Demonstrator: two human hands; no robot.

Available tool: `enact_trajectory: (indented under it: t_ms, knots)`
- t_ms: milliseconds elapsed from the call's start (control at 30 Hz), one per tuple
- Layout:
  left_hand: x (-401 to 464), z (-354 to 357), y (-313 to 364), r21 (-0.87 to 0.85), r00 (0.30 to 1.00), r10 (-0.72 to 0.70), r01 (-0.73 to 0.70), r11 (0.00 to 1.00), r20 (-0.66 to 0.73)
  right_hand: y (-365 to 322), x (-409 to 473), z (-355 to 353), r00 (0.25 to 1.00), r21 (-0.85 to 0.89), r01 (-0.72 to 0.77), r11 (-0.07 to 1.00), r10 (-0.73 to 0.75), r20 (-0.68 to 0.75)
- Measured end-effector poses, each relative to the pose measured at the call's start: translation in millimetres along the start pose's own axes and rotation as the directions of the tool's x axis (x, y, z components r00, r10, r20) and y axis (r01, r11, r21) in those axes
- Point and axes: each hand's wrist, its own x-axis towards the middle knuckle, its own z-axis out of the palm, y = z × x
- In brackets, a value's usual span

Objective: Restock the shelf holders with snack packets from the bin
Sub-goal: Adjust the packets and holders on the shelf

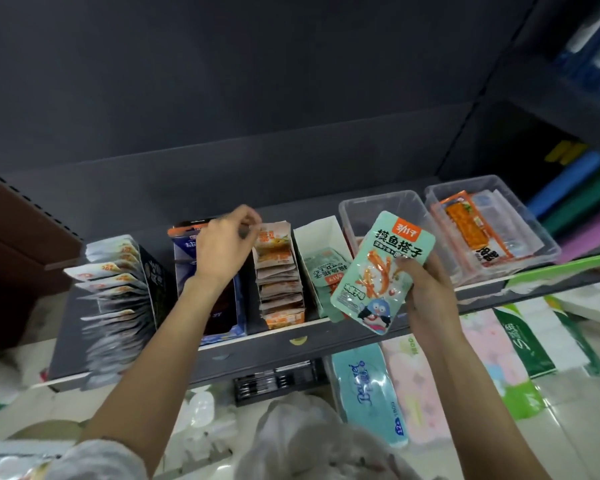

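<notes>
My right hand (426, 292) grips a mint-green snack packet (381, 271) by its right edge and holds it upright over the front of the shelf (291, 344). Just behind it stands a white cardboard holder (312, 233) with more mint-green packets (326, 271) inside. My left hand (222, 244) hovers over the blue box holder (187, 258). Its fingers are curled against the top of the rearmost packet in the row of orange-brown packets (278, 282). Whether they pinch that packet is unclear.
A fan of silver packets (115, 299) fills the shelf's left end. Two clear plastic bins (388, 209) (520, 216) stand at the right, the far one holding orange packets (468, 226). Tissue packs (364, 386) lie on the lower level, and a white plastic bag (305, 441) is below me.
</notes>
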Motion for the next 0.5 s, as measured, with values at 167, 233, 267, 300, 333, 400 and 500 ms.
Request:
enact_trajectory:
  t_ms: [167, 233, 267, 300, 333, 400, 500]
  knots:
    - [-6.7, 2.4, 2.6, 0.321, 0.99, 0.054, -0.094, 0.943, 0.13, -0.3, 8.5, 3.9, 0.997, -0.042, 0.08, 0.996, -0.079, 0.02]
    - [-8.5, -2.0, 9.5, 0.296, 0.993, 0.053, -0.082, 0.952, 0.105, -2.0, 11.3, 5.7, 0.995, -0.077, 0.097, 0.992, -0.095, 0.032]
    - [-10.5, -4.8, 15.2, 0.249, 0.995, 0.06, -0.078, 0.965, 0.082, -4.1, 12.9, 6.5, 0.994, -0.092, 0.106, 0.99, -0.103, 0.039]
    - [-13.2, -7.1, 22.2, 0.2, 0.995, 0.078, -0.088, 0.976, 0.056, -7.3, 14.4, 7.9, 0.992, -0.1, 0.119, 0.988, -0.114, 0.049]
    - [-16.9, -8.5, 29.8, 0.163, 0.994, 0.104, -0.109, 0.981, 0.04, -10.7, 16.9, 9.5, 0.989, -0.107, 0.14, 0.984, -0.135, 0.058]
    - [-27.8, -5.4, 44.3, 0.134, 0.986, 0.152, -0.159, 0.978, 0.061, -18.5, 23.2, 14.3, 0.98, -0.136, 0.196, 0.971, -0.191, 0.05]
    - [-51.1, 15.3, 58.2, 0.175, 0.967, 0.198, -0.225, 0.958, 0.161, -26.1, 38.2, 24.3, 0.971, -0.157, 0.238, 0.958, -0.237, 0.026]
